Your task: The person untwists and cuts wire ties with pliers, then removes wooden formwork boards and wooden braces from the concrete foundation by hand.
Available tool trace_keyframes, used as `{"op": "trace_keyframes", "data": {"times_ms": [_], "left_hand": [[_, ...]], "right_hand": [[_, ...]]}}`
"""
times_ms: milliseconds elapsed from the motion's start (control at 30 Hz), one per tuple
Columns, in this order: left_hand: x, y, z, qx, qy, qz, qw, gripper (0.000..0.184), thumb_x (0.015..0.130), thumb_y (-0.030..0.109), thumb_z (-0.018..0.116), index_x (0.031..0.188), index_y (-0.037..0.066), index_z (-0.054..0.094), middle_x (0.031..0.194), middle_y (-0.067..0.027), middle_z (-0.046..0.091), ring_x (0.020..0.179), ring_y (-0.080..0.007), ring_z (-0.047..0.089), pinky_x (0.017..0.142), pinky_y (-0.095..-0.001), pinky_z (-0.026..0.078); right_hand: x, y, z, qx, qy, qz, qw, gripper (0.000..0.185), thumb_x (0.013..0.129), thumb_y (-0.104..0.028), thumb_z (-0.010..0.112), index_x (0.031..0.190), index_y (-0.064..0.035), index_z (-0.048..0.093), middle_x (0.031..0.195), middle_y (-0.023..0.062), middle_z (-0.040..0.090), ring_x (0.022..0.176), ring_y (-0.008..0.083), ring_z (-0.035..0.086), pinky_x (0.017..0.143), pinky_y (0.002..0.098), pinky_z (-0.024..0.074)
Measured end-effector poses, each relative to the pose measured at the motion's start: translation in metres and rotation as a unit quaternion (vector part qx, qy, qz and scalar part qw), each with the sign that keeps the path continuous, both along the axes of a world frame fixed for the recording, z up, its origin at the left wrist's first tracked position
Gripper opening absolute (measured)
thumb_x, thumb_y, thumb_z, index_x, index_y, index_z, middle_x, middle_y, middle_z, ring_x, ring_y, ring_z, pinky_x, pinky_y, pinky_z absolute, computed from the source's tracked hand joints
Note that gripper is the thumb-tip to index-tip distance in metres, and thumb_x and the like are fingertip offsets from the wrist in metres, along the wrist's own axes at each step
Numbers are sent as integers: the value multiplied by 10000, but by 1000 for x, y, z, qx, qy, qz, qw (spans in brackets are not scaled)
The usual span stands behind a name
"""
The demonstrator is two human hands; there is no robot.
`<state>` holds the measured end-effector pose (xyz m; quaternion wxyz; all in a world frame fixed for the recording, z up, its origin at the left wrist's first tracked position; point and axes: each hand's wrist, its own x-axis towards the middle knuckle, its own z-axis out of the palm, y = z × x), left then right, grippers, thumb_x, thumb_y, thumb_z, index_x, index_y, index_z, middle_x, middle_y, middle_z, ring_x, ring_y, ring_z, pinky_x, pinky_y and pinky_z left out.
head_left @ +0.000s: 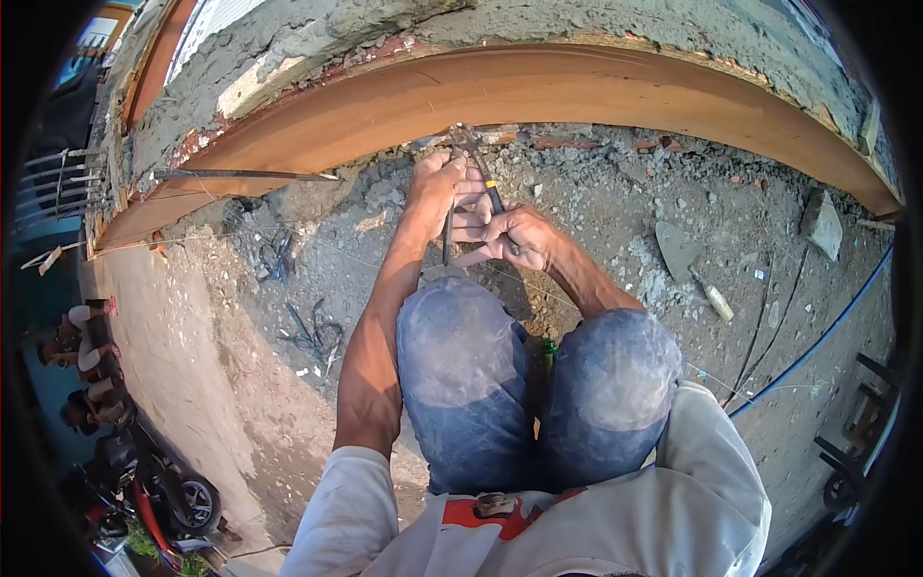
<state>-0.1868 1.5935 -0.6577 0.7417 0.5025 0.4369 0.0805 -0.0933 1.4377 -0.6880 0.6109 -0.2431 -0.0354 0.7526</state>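
Note:
Beside the long wooden board (538, 88), pincers (468, 144) with dark handles and a yellow band stand out from my hands, jaws up near the board's lower edge. My left hand (444, 190) is closed near the left handle, its fingers bent; what they hold is partly hidden. My right hand (519, 237) is closed, thumb and fingers pressed together below the right handle's end, and what they pinch is too small to name. A thin string (351, 257) runs across the ground toward my hands.
A trowel (678, 252) lies on the rubble to the right, with a broken block (822, 226) and a blue hose (817, 337) beyond. A metal bar (240, 175) sticks out at the left. Seated people (87, 356) and a motorcycle (159, 495) are at far left.

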Motion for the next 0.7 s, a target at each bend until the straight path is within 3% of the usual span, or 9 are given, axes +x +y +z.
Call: {"op": "trace_keyframes", "data": {"times_ms": [33,200,367,467,667,700], "left_hand": [[1,3,-3,1,-1,-2,1000,283,1056,176,541,1212,-59,540,1099,-207,643,959,-323,699,804,-442,616],[0,9,-6,0,-6,8,1000,258,1042,177,587,1194,-31,589,1057,-169,636,967,-293,653,799,-431,581],[-1,11,-15,-2,-16,10,1000,241,1051,159,578,1210,-21,593,1047,-158,644,925,-278,672,794,-422,584],[-4,10,-22,1,-29,4,1000,264,1045,149,548,1208,-55,584,1075,-188,673,936,-312,707,817,-435,611],[-1,11,-16,-13,-12,-2,1000,263,1069,153,522,1223,-52,578,1116,-206,682,975,-319,708,762,-426,618],[-1,10,-15,-29,-22,4,999,234,1072,142,522,1216,-37,565,1107,-202,674,915,-305,696,681,-408,609]], "right_hand": [[-3,3,-1,7,-15,1,1000,407,833,156,513,1203,-3,569,1399,274,573,1335,445,559,1018,736,479],[-18,11,-13,-37,-27,-39,998,273,847,177,496,1037,-16,534,1291,260,609,1274,433,606,935,741,529],[-23,17,-12,-76,-20,-55,995,290,829,185,527,1024,-28,554,1253,258,632,1231,436,630,957,698,561],[-21,14,-3,-68,-14,-43,997,264,847,162,539,1031,-25,564,1215,230,647,1204,420,649,977,652,565],[-5,13,-23,-9,26,-6,1000,227,839,132,606,982,-45,589,1179,160,673,1181,372,674,991,600,572],[-3,13,-27,-1,51,4,999,224,835,127,622,969,-51,593,1173,144,677,1175,361,679,991,599,572]]}}
